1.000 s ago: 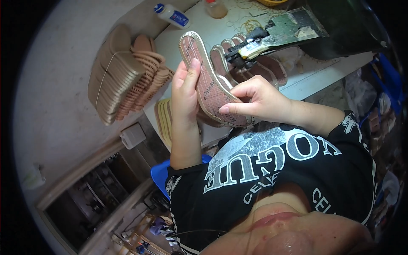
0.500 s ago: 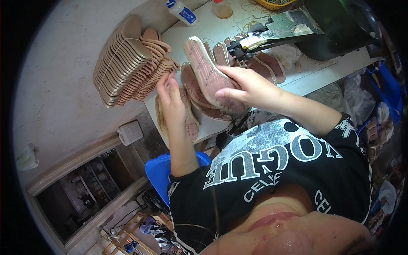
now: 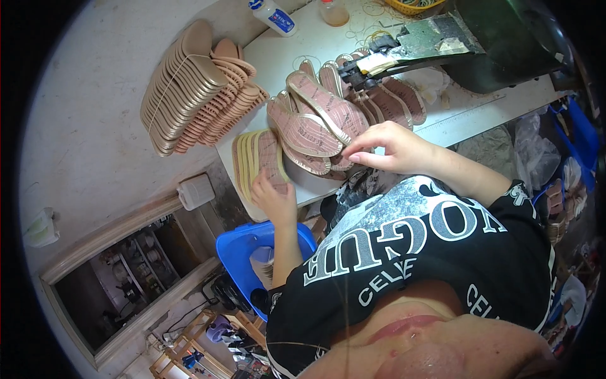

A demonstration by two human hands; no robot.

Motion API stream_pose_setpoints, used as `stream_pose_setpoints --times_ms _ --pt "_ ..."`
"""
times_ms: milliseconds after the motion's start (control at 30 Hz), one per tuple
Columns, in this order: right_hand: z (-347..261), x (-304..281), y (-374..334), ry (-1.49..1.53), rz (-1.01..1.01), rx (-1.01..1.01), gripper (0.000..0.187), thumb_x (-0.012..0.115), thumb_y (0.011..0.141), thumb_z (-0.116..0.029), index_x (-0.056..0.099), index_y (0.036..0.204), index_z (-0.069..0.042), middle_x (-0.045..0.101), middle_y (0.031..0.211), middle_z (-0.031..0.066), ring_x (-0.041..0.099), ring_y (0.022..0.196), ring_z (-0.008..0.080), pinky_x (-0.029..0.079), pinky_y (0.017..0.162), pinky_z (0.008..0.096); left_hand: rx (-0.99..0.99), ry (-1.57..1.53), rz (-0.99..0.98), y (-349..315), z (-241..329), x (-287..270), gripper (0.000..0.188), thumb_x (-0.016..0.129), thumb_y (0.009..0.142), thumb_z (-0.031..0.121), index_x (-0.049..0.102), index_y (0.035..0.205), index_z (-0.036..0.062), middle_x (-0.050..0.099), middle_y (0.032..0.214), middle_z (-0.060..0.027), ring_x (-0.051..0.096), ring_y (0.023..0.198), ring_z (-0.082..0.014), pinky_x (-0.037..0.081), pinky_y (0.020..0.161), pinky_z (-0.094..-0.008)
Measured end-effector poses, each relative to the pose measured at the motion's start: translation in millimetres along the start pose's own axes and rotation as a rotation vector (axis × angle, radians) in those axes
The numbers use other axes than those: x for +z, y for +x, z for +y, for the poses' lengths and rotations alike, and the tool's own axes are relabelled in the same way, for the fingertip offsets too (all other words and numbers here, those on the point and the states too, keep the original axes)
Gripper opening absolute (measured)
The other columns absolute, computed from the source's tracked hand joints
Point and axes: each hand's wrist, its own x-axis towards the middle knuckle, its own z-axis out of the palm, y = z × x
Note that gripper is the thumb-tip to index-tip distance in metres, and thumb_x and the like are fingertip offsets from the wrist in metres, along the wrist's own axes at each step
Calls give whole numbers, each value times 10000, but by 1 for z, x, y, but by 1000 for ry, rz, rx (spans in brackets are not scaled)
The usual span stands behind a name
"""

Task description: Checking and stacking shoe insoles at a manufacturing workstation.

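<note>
My left hand [image 3: 276,199] is at the near end of a pink insole [image 3: 270,158], its fingers and thumb closed around that end. The insole lies on top of a slanted stack of yellow-edged insoles [image 3: 245,161] by the table's left edge. To the right is a loose pile of pink, printed insoles with pale ribbed rims [image 3: 306,132]. My right hand [image 3: 394,148] hovers at the near right of this pile. Its index finger and thumb stretch toward a rim with a small gap between them, and it holds nothing.
A banded bundle of tan insoles [image 3: 183,95] stands at the wall. A green sewing machine [image 3: 435,38] reaches over the white table [image 3: 473,114]. A white bottle [image 3: 273,18] and a small jar [image 3: 333,12] stand behind. A blue bin [image 3: 233,252] is below my left arm.
My right hand has let go of the insole it held, which now lies on the pile. My left hand has moved down toward me, onto the yellow-edged stack.
</note>
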Motion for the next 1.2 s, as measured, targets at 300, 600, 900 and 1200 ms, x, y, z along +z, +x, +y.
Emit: stream_pose_setpoints --times_ms 300,600,900,1200 --pt "-8 4 0 549 28 333 325 602 893 -167 575 1163 12 639 1067 88 595 981 142 470 856 289 117 -717 359 32 98 -85 677 734 668 15 400 1257 9 311 1244 -134 360 1188 -267 299 1031 -398" --pt "-40 -18 15 529 175 114 275 554 923 -144 581 1126 41 644 1009 43 548 923 67 454 842 248 96 -1277 98 71 156 -69 707 759 740 239 390 1280 -26 402 1281 -139 383 1183 -219 333 990 -386" --pt "1 -28 10 1103 25 197 350 647 872 -302 625 1029 10 646 908 60 610 805 94 502 742 236 -58 -1880 -761 101 181 -76 264 619 868 113 595 1089 -29 654 978 -73 617 834 -124 485 761 -248" --pt "-33 -56 13 538 69 421 161 665 841 -146 693 832 12 591 613 0 485 574 30 395 514 199 -29 -1583 -487 95 189 -52 239 699 813 95 618 996 -34 656 924 -73 615 781 -124 497 693 -249"
